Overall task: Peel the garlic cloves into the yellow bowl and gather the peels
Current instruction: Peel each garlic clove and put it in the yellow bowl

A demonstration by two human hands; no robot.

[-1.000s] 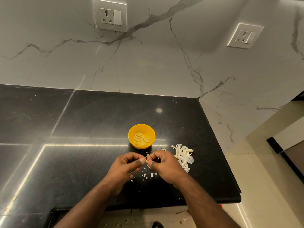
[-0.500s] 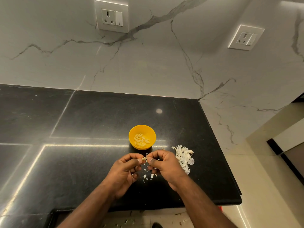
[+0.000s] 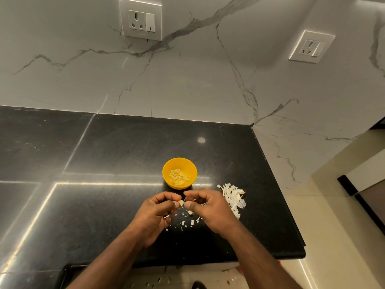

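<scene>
Your left hand point(image 3: 155, 213) pinched the garlic clove point(image 3: 181, 203); your right hand point(image 3: 210, 207) pinched its skin. The yellow bowl point(image 3: 179, 176) lay just ahead.

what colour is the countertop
Black and glossy, with light streaks reflected on it; the countertop shows best in the head view.
</scene>
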